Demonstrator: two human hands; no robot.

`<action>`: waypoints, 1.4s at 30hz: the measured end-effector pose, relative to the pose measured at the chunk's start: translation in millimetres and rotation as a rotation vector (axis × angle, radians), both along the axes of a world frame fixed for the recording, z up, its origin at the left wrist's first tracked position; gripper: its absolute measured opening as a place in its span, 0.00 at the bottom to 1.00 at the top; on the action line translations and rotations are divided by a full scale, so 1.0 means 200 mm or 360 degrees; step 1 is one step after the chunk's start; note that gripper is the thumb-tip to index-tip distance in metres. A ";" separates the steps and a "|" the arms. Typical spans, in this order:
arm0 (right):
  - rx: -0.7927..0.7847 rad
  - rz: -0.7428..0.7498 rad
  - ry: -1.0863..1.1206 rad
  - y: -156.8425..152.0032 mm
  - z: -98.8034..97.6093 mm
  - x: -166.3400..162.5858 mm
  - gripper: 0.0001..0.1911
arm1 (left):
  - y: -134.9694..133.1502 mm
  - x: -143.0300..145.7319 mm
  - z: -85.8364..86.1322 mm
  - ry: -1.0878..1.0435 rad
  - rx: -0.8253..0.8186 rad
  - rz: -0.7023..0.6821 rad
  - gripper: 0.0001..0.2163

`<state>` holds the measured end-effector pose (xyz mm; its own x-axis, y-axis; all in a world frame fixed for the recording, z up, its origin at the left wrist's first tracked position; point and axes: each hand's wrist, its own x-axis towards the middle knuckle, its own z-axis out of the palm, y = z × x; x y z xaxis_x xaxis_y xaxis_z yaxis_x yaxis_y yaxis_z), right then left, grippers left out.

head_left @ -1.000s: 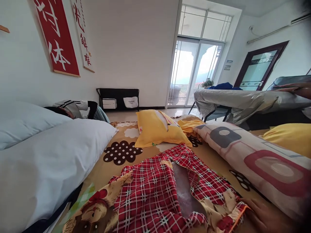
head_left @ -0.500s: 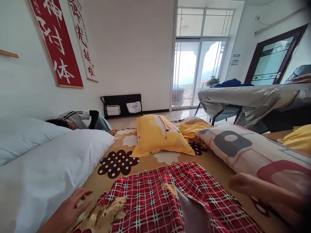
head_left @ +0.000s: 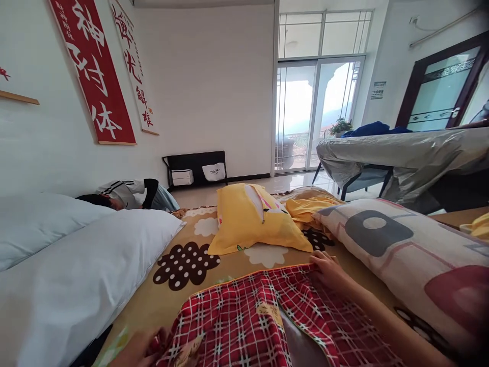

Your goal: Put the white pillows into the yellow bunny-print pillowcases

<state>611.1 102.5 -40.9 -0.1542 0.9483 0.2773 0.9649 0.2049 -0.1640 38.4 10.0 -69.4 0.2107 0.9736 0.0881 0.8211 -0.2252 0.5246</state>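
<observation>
A red plaid cloth cover [head_left: 237, 306] with a long slit lies spread on the bed in front of me; a greyish lining shows in the slit. My right hand [head_left: 329, 269] grips its far right corner, thumb and fingers closed on the edge. At the cover's near left side, my left hand [head_left: 143, 346] is closed on a bunched fold, a little blurred. Just beyond the cover sits a yellow pillow [head_left: 252, 219] with a gap in its case.
White pillows [head_left: 87, 255] lie to the left, a patterned pillow [head_left: 382, 229] to the right, on a flowered bed sheet [head_left: 229, 265]. Past the bed's far left, a person [head_left: 130, 193] lies low by the wall. A covered table [head_left: 401, 148] stands at right.
My right hand has moved from the patterned pillow's side to the cover's far right corner and taken hold. My left hand has come down onto the cover's left edge and closed.
</observation>
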 end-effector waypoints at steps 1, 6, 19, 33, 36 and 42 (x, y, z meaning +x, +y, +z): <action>-0.0005 -0.0028 0.0018 0.00 0.05 0.05 0.07 | 0.02 -0.05 0.12 -0.0095 -0.0130 -0.0022 0.15; -0.0048 -0.0260 -0.0058 0.09 0.38 0.17 0.09 | 0.32 -0.24 0.65 -0.0153 0.0246 0.0449 0.19; -0.0029 -0.0774 -0.0217 0.35 0.04 -0.17 0.16 | 0.77 -0.30 -0.03 0.0441 0.0713 0.0485 0.24; -0.0112 -0.0959 0.0129 0.44 -0.15 0.05 0.24 | 0.84 -0.43 -0.04 -0.0140 0.0637 0.0474 0.24; -0.0201 -0.0802 0.0220 0.42 -0.14 0.08 0.21 | 0.82 -0.37 -0.05 -0.0062 0.0736 0.0484 0.21; -0.0358 -0.0529 0.0425 0.13 -0.04 0.20 0.17 | 0.62 -0.29 -0.02 -0.0209 0.0660 0.0553 0.26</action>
